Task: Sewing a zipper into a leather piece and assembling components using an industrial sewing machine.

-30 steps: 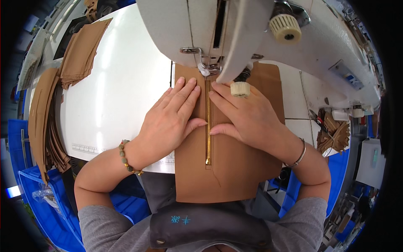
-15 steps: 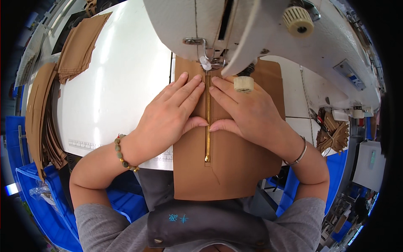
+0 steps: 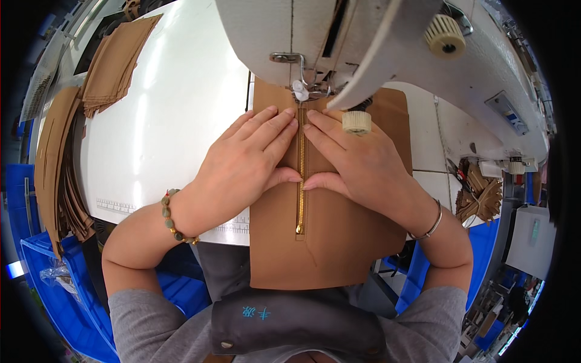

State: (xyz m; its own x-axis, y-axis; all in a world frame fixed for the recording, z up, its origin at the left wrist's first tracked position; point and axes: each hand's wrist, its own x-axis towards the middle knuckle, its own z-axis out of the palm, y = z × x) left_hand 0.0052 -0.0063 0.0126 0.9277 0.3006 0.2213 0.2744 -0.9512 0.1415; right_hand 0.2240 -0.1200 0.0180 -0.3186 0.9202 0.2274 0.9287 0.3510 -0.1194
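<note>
A brown leather-like panel (image 3: 339,254) lies under the head of a white sewing machine (image 3: 266,36), its lower edge hanging over the table's front. Down its middle runs a gold-toothed zipper (image 3: 301,199), with the slider at the near end. The zipper's far end reaches the presser foot (image 3: 301,94). My left hand (image 3: 251,151) rests flat on the panel, left of the zipper, fingers stretched toward the foot. Opposite it, my right hand (image 3: 357,154) presses flat on the right side. Both thumbs point inward and almost meet at the zipper.
Stacks of brown panels (image 3: 118,66) lie at the far left, with more hanging pieces (image 3: 54,163) at the table's left edge. A bundle of brown scraps (image 3: 481,193) sits at the right. Blue bins (image 3: 66,290) stand below. A printed ruler (image 3: 115,206) marks the white table.
The view has shifted slightly, so the machine head appears a little further right and lower. Both hands keep almost the same place on the panel, which shows no clear movement.
</note>
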